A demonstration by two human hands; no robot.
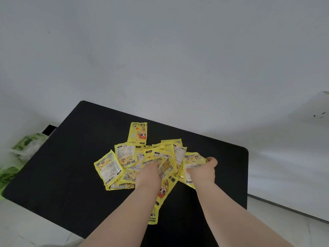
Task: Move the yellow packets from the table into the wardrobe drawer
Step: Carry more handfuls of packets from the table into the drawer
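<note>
Head view: we see the yellow packets [124, 163] heaped loosely near the middle of the black desk [71, 157], overlapping each other; one single packet [137, 133] lies flat at the far edge of the heap, another long packet [161, 195] trails toward us between the forearms. Wardrobe drawer: not in view.

Left hand [148, 172] lies palm down on the heap, fingers buried among packets, so we cannot tell its grip. Right hand [202, 171] has its grip closed round a bunch of packets [193, 160] at the heap's right edge, thumb on top.

Step in hand, as we judge: gathering. Procedure:
- Sweep w/ left hand toward right, stacking packets flat.
- Square edges before lifting; slick film prob. slides.
- Clamp stack btwn both hands; don't overfill.
- Collect strays (far single, near long one) last.

Green-patterned bag [26, 145] sits off the desk's left side; leave it.
</note>
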